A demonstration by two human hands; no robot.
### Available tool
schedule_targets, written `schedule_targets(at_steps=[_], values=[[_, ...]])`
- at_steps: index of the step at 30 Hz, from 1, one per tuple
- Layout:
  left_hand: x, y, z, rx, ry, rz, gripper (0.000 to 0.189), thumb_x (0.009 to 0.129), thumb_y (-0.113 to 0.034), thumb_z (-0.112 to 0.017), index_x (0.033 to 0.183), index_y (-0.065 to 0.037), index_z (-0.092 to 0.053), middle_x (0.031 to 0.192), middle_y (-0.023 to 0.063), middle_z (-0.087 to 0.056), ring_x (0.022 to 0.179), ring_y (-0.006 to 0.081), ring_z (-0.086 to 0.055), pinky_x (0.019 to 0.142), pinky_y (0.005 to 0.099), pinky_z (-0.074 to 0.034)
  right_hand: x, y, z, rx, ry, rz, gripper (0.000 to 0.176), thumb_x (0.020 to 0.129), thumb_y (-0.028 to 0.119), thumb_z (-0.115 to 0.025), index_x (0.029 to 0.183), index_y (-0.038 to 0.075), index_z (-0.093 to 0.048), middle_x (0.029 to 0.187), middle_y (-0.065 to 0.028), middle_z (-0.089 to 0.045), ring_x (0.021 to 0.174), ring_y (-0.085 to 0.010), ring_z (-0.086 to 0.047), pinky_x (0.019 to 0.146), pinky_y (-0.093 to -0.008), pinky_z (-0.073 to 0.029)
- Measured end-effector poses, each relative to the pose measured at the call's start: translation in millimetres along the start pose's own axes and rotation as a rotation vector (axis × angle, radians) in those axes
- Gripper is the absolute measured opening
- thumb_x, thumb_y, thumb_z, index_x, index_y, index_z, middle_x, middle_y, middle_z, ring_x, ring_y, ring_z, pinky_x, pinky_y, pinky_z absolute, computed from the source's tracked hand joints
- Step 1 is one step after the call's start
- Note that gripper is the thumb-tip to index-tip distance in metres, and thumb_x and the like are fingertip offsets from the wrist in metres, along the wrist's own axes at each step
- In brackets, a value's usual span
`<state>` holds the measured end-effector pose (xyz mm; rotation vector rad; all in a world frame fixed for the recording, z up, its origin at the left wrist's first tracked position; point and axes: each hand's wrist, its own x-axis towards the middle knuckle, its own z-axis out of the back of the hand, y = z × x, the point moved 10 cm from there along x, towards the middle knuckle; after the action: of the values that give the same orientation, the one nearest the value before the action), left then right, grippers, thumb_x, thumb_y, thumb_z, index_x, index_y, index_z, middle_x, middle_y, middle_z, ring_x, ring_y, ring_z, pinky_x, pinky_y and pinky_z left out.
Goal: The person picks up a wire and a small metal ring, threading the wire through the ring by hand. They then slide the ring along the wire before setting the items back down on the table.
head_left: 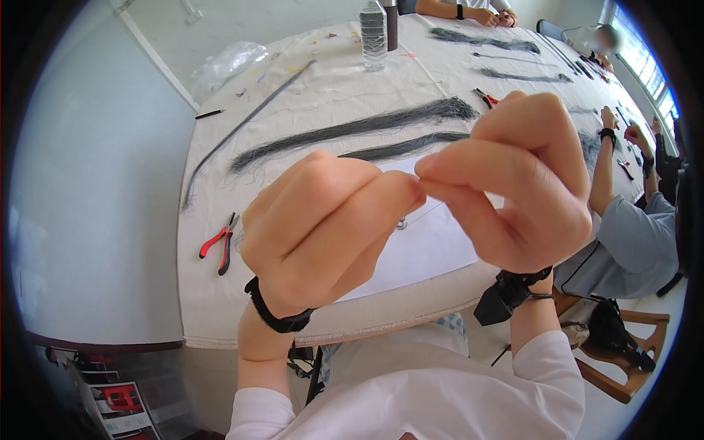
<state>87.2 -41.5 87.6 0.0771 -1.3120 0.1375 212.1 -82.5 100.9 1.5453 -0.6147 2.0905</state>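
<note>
Red pliers (220, 244), water bottle (373, 34), dark hair bundles (359, 130) on tbl (220, 308).

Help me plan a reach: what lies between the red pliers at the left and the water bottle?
In the head view, one thick dark fibre bundle crosses between the red pliers and the water bottle; otherwise bare cloth.

Bare cloth lies open along the left near edge of the table (202, 308), broken only by red pliers (220, 246). Below the left hand (323, 227) and right hand (513, 183), held up close together, a white sheet (433, 253) covers the near middle. Farther off, a thick hair bundle (352, 132), a thinner bundle (403, 149) and a long strand (242, 126) lie across the way to the bottle (373, 33). A co-worker (631, 235) closes off the right side, forearm raised over the table edge.
</note>
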Motion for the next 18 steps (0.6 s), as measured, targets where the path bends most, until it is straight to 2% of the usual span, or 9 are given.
schedule_targets(at_steps=[2,3,4,6,9,13,18], values=[[-1,0,-2,-0.028,0.023,-0.011,0.021,0.058,0.008,-0.074,0.076,-0.001,-0.067,0.071,0.0055,-0.055,0.054,0.0187,-0.053,0.044,0.0261,-0.041,4,-11,-6,-0.013,0.1,-0.109,0.023,0.06,-0.001,-0.078,0.082,0.0,-0.071,0.078,-0.007,-0.053,0.063,-0.0138,-0.048,0.052,-0.0235,-0.034],[-2,-1,-2,-0.035,0.038,-0.038,0.02,0.062,0.009,-0.073,0.079,-0.001,-0.067,0.074,0.0068,-0.058,0.055,0.0184,-0.053,0.047,0.0262,-0.041,3,-17,-8,-0.02,0.127,-0.191,0.022,0.06,-0.002,-0.078,0.081,0.001,-0.071,0.078,-0.0061,-0.055,0.065,-0.0136,-0.05,0.053,-0.0232,-0.035],[-3,-2,-3,-0.042,0.051,-0.065,0.018,0.066,0.009,-0.072,0.081,0.0,-0.067,0.078,0.0081,-0.06,0.056,0.0181,-0.054,0.05,0.0262,-0.041,2,-18,-9,-0.02,0.127,-0.192,0.022,0.06,-0.002,-0.078,0.081,0.001,-0.071,0.078,-0.0061,-0.055,0.065,-0.0136,-0.05,0.053,-0.0232,-0.035],[-4,-1,-2,-0.046,0.039,-0.041,0.018,0.066,0.009,-0.072,0.081,0.0,-0.067,0.078,0.0078,-0.06,0.057,0.018,-0.054,0.05,0.0263,-0.041,-3,-32,-15,0.07,0.129,-0.304,0.019,0.062,-0.001,-0.077,0.08,0.002,-0.071,0.077,-0.0046,-0.055,0.065,-0.0123,-0.05,0.053,-0.0232,-0.035],[-5,3,1,-0.037,0.013,-0.008,0.016,0.069,0.007,-0.072,0.082,0.0,-0.066,0.078,0.007,-0.06,0.06,0.0177,-0.054,0.051,0.0262,-0.041,-7,-37,-22,0.152,0.153,-0.348,0.017,0.064,-0.001,-0.076,0.08,0.003,-0.071,0.077,-0.0034,-0.055,0.065,-0.0115,-0.05,0.053,-0.0228,-0.035],[-6,2,6,0.011,-0.03,0.002,0.011,0.076,0.003,-0.072,0.085,-0.001,-0.065,0.079,0.0062,-0.061,0.065,0.0174,-0.054,0.054,0.0261,-0.041,-6,-33,-24,0.157,0.19,-0.314,0.019,0.062,-0.001,-0.076,0.08,0.003,-0.071,0.077,-0.0036,-0.055,0.066,-0.0117,-0.051,0.052,-0.0227,-0.035],[-6,2,12,0.051,-0.051,0.044,0.009,0.079,0.001,-0.071,0.086,0.0,-0.065,0.079,0.0063,-0.061,0.066,0.0177,-0.053,0.055,0.0266,-0.041,-5,-24,-22,0.133,0.142,-0.244,0.025,0.055,-0.002,-0.078,0.078,0.003,-0.071,0.075,-0.0047,-0.055,0.064,-0.0139,-0.051,0.051,-0.0234,-0.037]])
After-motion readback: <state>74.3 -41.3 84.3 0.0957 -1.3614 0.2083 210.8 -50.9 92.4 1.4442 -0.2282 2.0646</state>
